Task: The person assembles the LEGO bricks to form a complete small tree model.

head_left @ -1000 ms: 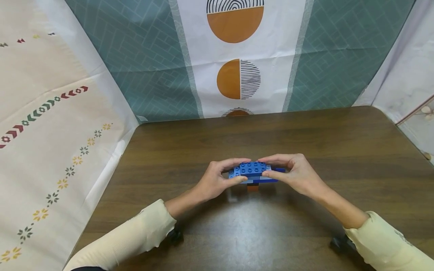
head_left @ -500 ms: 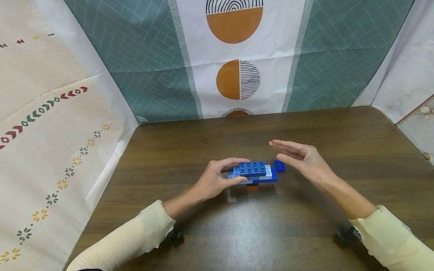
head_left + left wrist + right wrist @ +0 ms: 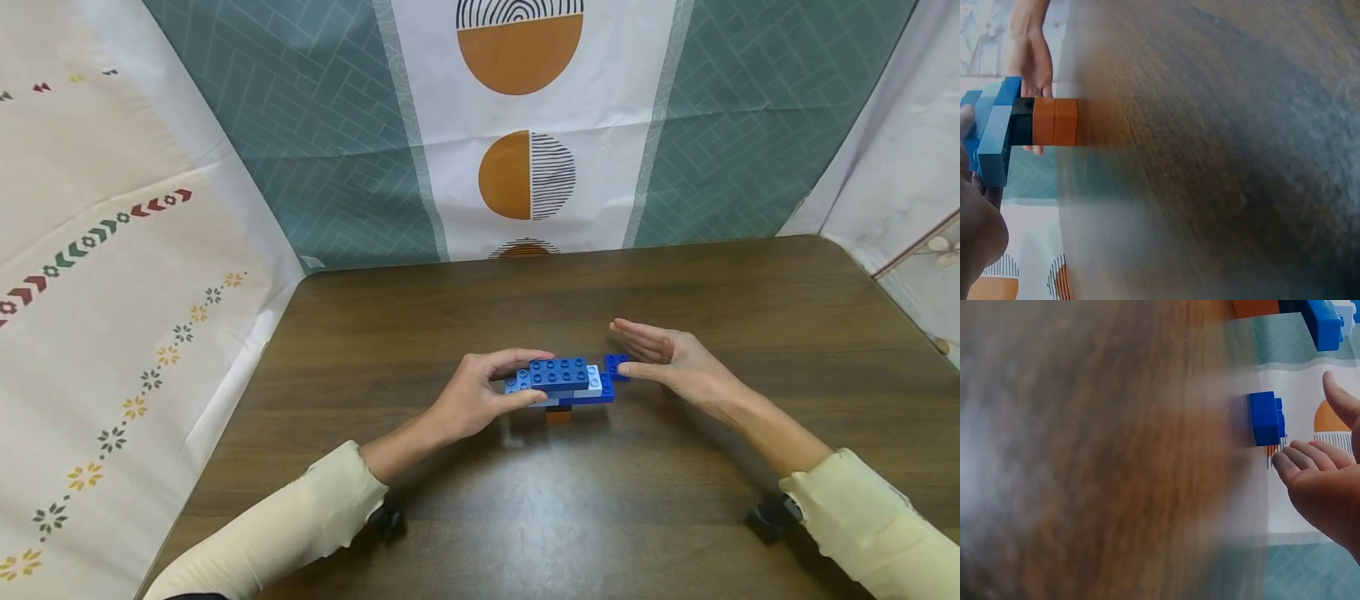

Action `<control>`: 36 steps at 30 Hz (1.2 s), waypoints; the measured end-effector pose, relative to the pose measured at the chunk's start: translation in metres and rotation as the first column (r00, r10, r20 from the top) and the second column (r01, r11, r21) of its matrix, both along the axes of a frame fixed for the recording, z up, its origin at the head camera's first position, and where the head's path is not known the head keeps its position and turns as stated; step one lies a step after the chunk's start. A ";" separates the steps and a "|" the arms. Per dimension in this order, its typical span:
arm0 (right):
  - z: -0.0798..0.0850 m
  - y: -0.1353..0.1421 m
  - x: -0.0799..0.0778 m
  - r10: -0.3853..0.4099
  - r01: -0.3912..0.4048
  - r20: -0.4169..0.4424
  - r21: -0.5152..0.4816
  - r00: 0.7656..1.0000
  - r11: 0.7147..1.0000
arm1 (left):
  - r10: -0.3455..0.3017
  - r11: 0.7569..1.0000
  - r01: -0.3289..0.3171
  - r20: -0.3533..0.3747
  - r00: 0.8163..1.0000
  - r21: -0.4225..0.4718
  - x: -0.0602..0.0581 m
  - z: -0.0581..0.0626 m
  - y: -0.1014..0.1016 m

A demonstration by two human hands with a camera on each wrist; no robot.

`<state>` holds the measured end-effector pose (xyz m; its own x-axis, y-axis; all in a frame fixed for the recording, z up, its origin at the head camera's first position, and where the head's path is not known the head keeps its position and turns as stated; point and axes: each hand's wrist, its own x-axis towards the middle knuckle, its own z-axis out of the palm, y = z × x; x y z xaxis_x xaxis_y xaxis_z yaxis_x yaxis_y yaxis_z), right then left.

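Observation:
A structure of stacked toy building bricks [image 3: 558,375], in several shades of blue, stands near the middle of the table. Its narrow base shows orange bricks [image 3: 1055,122] with a dark one above them in the left wrist view. My left hand [image 3: 487,396] grips the structure's left end, thumb in front and fingers behind. Just behind its right end, a loose dark blue brick [image 3: 1265,419] sits on the table, studs up. Beside this brick is my right hand [image 3: 671,367], fingers extended and thumb apart, holding nothing. The thumb overlaps the brick in the head view.
The brown wooden table [image 3: 420,317] reaches back to a patterned teal and white cloth [image 3: 337,150]. A cream cloth [image 3: 135,333] hangs along the left side, and a pale one [image 3: 885,150] on the right.
My right hand has let go of the structure's right end, moved back and right, then lowered toward the loose brick. My left hand keeps its grip in place.

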<state>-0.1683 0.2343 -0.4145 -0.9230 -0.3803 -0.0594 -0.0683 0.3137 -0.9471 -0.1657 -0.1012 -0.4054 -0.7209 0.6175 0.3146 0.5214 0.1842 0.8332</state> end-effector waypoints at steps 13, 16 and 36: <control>-0.005 -0.002 -0.002 0.041 -0.036 -0.049 0.099 0.998 0.994 | -0.008 1.000 0.008 0.005 1.000 -0.004 0.000 0.002 -0.001; -0.005 -0.004 -0.002 0.039 -0.028 -0.075 0.135 0.996 0.990 | -0.005 1.000 0.006 0.007 1.000 -0.008 0.000 0.002 -0.001; 0.005 -0.013 -0.002 0.020 0.064 -0.255 0.317 0.967 0.946 | 0.015 1.000 -0.015 0.055 0.998 -0.011 0.003 0.004 -0.001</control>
<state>-0.1703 0.2215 -0.4098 -0.9312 -0.3595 0.0610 -0.2809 0.6007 -0.7485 -0.1627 -0.1020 -0.4019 -0.7461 0.6097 0.2676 0.4722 0.2010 0.8583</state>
